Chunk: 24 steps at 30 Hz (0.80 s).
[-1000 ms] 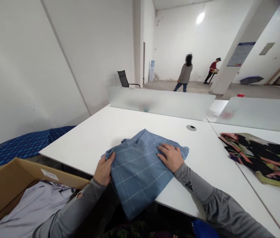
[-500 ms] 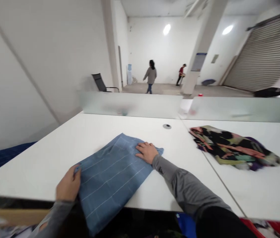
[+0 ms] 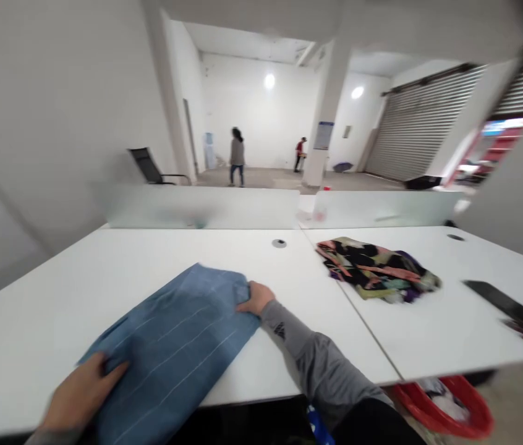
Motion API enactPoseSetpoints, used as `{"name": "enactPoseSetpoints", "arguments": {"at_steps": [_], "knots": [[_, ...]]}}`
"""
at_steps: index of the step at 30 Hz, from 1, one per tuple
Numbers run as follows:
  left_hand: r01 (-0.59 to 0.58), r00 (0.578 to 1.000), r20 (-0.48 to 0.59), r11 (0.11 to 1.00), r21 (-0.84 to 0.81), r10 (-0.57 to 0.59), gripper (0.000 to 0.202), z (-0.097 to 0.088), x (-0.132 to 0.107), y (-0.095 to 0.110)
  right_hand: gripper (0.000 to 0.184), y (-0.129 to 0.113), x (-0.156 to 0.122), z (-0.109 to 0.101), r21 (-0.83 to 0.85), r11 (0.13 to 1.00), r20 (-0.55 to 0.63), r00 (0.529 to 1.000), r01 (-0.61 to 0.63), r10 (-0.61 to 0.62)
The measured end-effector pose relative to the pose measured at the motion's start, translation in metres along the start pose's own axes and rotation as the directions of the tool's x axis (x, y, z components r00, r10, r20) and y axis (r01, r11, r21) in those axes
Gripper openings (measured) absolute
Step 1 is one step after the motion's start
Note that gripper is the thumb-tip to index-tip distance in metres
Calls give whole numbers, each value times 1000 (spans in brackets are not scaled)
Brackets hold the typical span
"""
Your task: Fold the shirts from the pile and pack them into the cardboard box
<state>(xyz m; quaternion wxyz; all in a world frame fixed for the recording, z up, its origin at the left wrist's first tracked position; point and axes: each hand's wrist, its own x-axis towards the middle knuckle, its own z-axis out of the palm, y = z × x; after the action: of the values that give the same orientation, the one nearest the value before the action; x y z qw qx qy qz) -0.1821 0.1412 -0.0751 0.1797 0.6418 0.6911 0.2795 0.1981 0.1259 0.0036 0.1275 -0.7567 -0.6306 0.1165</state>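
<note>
Head: cloth point(image 3: 173, 346) lengthwise near-left to far-right

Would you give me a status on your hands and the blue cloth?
Left hand at blue cloth, near corner, grip blurred. Right hand pinching its far edge. Cloth spread on white table. Floral garment apart, to the right.

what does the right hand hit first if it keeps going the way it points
The blue cloth, whose corner the right hand holds; beyond it probably white table, then the frosted divider.
</note>
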Motion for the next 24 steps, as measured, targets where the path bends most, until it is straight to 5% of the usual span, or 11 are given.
{"name": "enactPoseSetpoints", "arguments": {"at_steps": [1, 4, 6, 8, 12, 15, 18, 21, 24], "knots": [[-37, 997, 60, 999, -40, 40, 32, -3, -9, 11, 43, -2, -2, 1, 18, 1000, 26, 999, 26, -26], [-71, 992, -118, 962, -265, 41, 24, -17, -37, 42, 25, -1, -1, 6, 36, 982, 32, 982, 187, -188], [-108, 980, -199, 920, -377, 34, 22, -34, -45, 52, 25, -3, 8, 13, 243, 918, -52, 949, 314, -311], [-112, 970, -242, 905, -411, 10, 21, -63, -52, 47, 31, -17, 17, 21, 501, 810, 34, 928, 307, -372], [-77, 935, -351, 935, -347, -54, 21, -144, -87, 2, 42, -93, 2, 35, 753, 628, 164, 870, 194, -465], [-17, 869, -482, 967, -252, -110, 23, -204, -126, -42, 43, -175, -20, 43, 760, 561, 100, 794, 329, -600], [99, 779, -598, 979, -177, -187, 25, -253, -164, -87, 40, -260, -34, 57, 740, 445, -1, 662, 505, -750], [252, 689, -677, 961, -112, -259, 27, -288, -198, -133, 38, -339, -47, 87, 746, 315, -34, 505, 587, -862], [422, 595, -712, 899, -118, -373, 26, -303, -218, -184, 41, -401, -60, 126, 601, 367, 67, 413, 710, -908]]}}
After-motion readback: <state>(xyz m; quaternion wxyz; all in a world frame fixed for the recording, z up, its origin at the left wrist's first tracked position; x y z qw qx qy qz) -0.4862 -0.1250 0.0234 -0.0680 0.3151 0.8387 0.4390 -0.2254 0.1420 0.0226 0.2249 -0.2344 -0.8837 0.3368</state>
